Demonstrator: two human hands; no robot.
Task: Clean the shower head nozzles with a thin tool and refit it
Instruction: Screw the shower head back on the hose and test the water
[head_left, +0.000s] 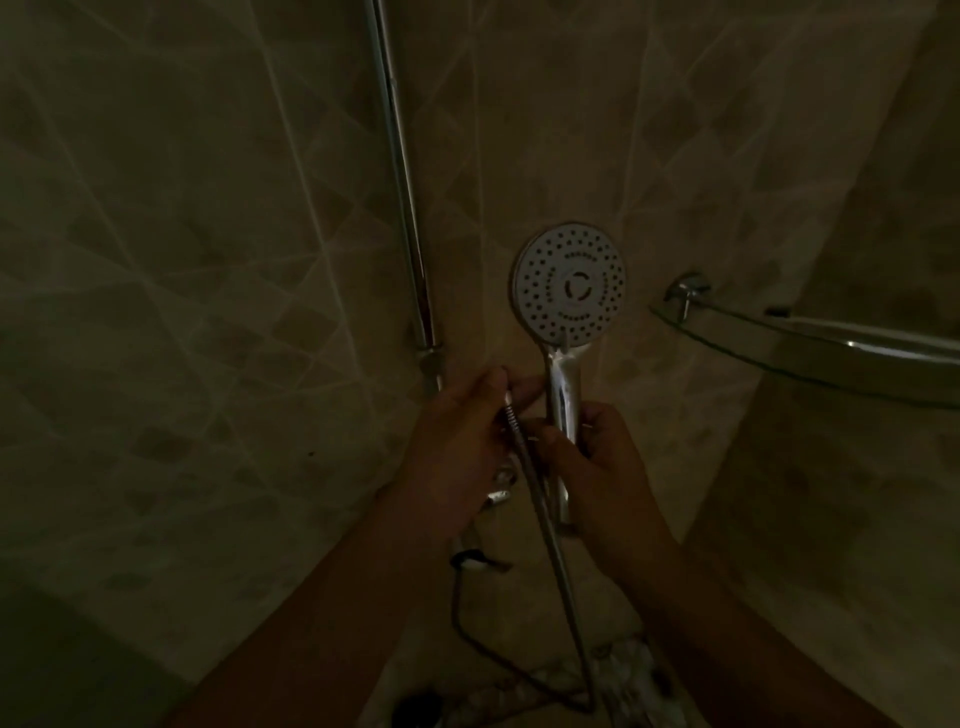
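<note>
A round chrome shower head (570, 285) faces me with its nozzle plate, held upright in front of the tiled corner. My right hand (597, 462) grips its handle below the face. The metal shower hose (550, 540) is detached from the handle; its threaded end sits in my left hand (467, 441), which pinches it just left of the handle. The hose runs down and loops near the floor. No thin tool shows in this dim view.
A chrome riser rail (402, 208) runs down the wall at the left. A glass corner shelf (810, 338) with a chrome bracket juts out at the right. The tap fitting (493, 493) is partly hidden behind my left hand.
</note>
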